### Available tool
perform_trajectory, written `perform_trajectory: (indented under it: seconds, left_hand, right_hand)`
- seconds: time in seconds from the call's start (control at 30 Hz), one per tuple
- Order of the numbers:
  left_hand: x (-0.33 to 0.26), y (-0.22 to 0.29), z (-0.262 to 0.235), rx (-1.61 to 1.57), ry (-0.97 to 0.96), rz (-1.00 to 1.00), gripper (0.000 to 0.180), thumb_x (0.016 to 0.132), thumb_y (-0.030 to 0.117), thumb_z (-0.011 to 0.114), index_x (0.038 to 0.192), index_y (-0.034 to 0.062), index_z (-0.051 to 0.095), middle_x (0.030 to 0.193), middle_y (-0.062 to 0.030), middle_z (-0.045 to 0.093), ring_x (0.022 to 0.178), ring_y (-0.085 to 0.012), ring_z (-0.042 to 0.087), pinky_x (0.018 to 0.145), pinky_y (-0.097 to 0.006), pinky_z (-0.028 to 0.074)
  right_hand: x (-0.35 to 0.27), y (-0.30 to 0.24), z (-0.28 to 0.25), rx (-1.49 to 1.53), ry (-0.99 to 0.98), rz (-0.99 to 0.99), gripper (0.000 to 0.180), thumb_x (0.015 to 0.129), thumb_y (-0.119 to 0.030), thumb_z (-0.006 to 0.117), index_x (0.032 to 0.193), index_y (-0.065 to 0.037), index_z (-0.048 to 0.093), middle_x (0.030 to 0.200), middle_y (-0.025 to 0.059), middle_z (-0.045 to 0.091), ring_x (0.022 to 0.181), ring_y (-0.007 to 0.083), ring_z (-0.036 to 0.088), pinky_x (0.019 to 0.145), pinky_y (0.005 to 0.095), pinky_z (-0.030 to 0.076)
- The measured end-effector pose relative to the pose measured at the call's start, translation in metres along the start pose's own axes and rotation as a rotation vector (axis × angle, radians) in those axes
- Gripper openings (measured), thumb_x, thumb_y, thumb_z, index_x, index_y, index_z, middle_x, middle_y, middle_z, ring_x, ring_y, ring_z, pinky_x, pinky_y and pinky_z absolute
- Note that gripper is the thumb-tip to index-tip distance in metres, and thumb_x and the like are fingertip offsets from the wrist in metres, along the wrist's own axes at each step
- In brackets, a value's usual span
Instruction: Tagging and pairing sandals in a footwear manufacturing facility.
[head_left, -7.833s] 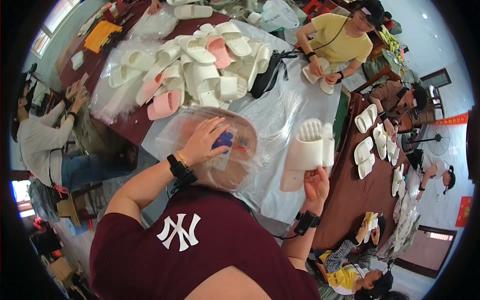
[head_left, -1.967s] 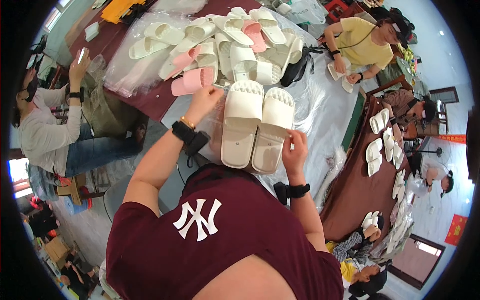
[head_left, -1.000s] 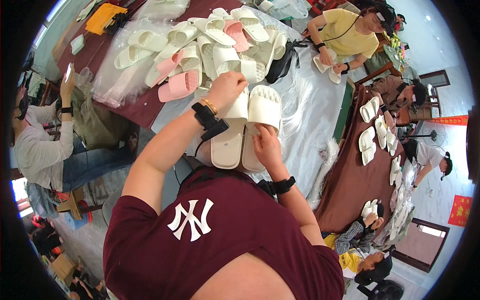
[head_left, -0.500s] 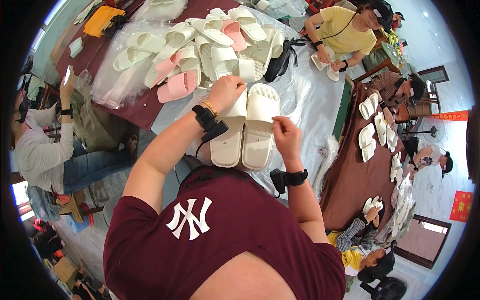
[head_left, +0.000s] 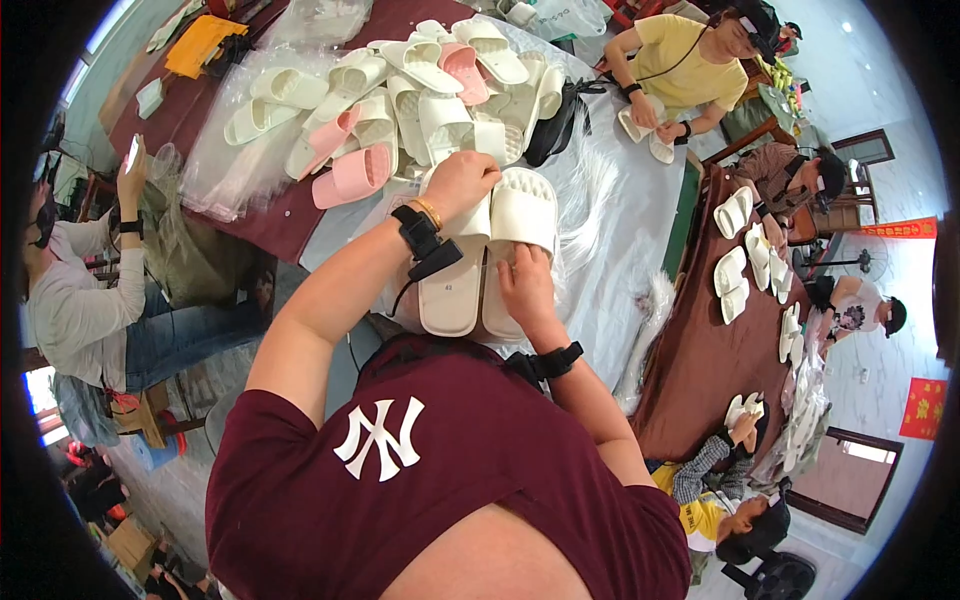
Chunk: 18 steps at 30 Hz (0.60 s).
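Note:
A pair of white slide slippers lies side by side before me, toes away from my body. Over the toe and strap of the left slipper my left hand is closed, knuckles up; what its fingertips hold is hidden. My right hand is at the right slipper, fingers bent at the rear edge of its strap and their tips partly out of sight. That hand covers much of the right slipper's footbed. Both wrists carry black straps with small devices.
A heap of white and pink slippers lies beyond my hands, with clear plastic bags to its left. A black bag sits at its right. Another person handles slippers across the table. More slipper pairs stand on the brown table at right.
My right hand has moved left and inward, from the right slipper's outer side to the rear edge of its strap. My left hand stays at the left slipper's toe.

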<state>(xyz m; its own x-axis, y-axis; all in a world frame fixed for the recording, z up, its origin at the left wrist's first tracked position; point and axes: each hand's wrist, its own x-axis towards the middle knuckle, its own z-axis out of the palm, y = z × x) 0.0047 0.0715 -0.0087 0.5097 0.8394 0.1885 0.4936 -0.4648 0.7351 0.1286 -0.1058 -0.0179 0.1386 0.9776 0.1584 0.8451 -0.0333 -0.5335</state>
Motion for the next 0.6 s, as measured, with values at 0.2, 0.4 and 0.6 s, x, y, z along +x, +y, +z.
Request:
perform_trajectory:
  seconds: [0.2,0.4,0.6]
  left_hand:
    - [0.019,0.005,0.016,0.006,-0.065,0.103,0.021,0.082,0.02,0.06,0.093,0.0064,0.071,0.088,-0.0154,0.069,0.081,-0.0327,0.065,0.075,-0.041,0.051]
    - [0.034,0.008,0.034,0.308,-0.029,0.328,0.018,0.08,0.015,0.058,0.092,0.0129,0.071,0.084,-0.0105,0.069,0.078,-0.0282,0.067,0.07,-0.041,0.053]
    - [0.043,0.008,0.034,0.483,-0.117,0.354,0.012,0.081,0.016,0.059,0.084,0.0124,0.07,0.078,-0.0092,0.067,0.079,-0.0277,0.066,0.068,-0.04,0.052]
  right_hand:
    - [0.002,0.003,0.009,-0.11,0.024,-0.029,0.032,0.08,-0.016,0.063,0.106,0.002,0.057,0.104,0.0221,0.057,0.097,0.0407,0.053,0.085,0.048,0.045]
    - [0.003,-0.003,0.004,-0.116,0.024,-0.034,0.03,0.08,-0.016,0.063,0.103,0.003,0.058,0.102,0.0224,0.058,0.097,0.0417,0.053,0.084,0.0484,0.046]
    - [0.003,0.003,0.008,-0.02,-0.007,-0.009,0.03,0.079,-0.016,0.063,0.1,0.004,0.056,0.106,0.0248,0.055,0.1,0.0444,0.05,0.088,0.0505,0.042]
